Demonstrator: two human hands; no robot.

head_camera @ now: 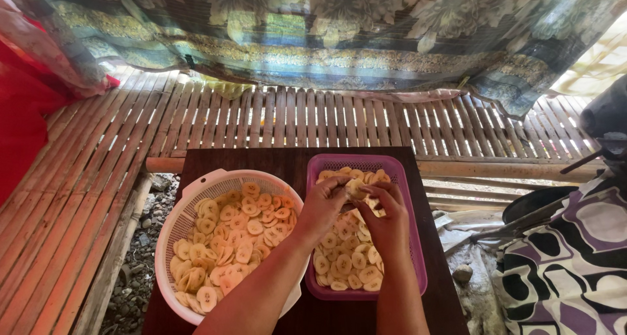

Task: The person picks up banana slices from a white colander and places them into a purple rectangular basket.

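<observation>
On a dark wooden tabletop (297,160) beside slatted bamboo flooring (78,198) and a hanging patterned cloth (326,28), two baskets hold pale sliced chips: one round white plastic basket (171,234), one rectangular purple plastic basket (415,243). Over the purple one, the left hand (324,204) and right hand (388,221) pinch a small clump of chips (356,189).

Both hands, left hand (322,207) and right hand (390,219), pinch what looks like one banana slice (354,189) over the purple basket (411,198).

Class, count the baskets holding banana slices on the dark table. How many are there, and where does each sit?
2. A round white basket sits on the left. A rectangular purple basket sits on the right, under both hands. No other shows, though the table's near edge is out of view.
</observation>
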